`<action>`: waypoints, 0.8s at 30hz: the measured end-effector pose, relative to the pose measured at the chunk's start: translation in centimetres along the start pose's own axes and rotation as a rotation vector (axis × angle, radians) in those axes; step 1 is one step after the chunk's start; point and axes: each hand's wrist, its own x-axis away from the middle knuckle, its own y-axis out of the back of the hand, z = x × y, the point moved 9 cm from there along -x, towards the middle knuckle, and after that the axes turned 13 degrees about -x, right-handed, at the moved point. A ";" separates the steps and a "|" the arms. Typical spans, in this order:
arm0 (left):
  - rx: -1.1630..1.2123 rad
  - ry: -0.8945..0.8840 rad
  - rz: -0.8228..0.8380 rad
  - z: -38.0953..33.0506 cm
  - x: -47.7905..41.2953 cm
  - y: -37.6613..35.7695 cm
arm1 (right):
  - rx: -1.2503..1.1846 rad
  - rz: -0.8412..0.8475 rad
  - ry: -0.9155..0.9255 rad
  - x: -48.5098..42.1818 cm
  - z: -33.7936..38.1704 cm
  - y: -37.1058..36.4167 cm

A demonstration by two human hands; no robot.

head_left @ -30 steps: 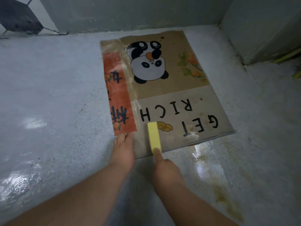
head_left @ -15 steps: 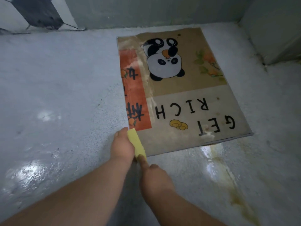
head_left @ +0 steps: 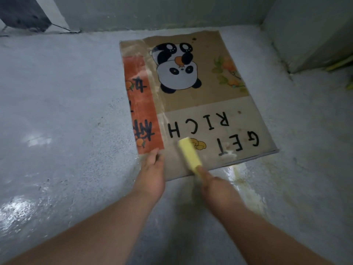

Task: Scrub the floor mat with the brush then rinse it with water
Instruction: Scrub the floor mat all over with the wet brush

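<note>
My right hand [head_left: 215,188] is clenched around the handle of the yellow brush [head_left: 189,152], with one finger lying along the handle. Half a second ago the brush was at the near left corner of the mat [head_left: 248,119], almost touching my left hand [head_left: 152,169]. Now it has swung back to the right, and its head lies over the pale strip below the word RICH, with the tip on the small yellow picture there. One second ago it was nearly at this same place, so I am going left and right along the near edge. The brush looks blurred, which fits a fast stroke.

My left hand has stayed on the near left corner, at the end of the orange band. Its fingers are rather straight and press the mat down; I cannot tell if the thumb goes under the edge. The mat itself has not slid: it lies flat on the grey floor [head_left: 66,111], with its far edge close to the wall.

I judge the scrubbing is only in the beginning. The strokes cover just the near strip, and the panda part looks not yet brushed. The rinsing is not yet started, though the floor shines wet beside the near edge.
</note>
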 end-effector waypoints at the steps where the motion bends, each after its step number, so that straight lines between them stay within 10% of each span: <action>1: -0.035 -0.052 0.012 -0.9 -0.2 -0.1 | 0.016 -0.051 -0.077 -0.3 -2.5 2.2; 11: -0.216 -0.083 0.146 -6.9 -2.4 -1.7 | -0.057 0.032 0.073 0.0 -0.9 -0.3; 17: -0.328 -0.075 0.100 -7.3 -2.6 -1.9 | -0.135 -0.252 -0.184 -1.3 -9.6 7.9; 24: -0.339 -0.039 0.073 -8.5 -2.9 -2.2 | -0.094 -0.076 -0.037 -0.8 -6.4 4.6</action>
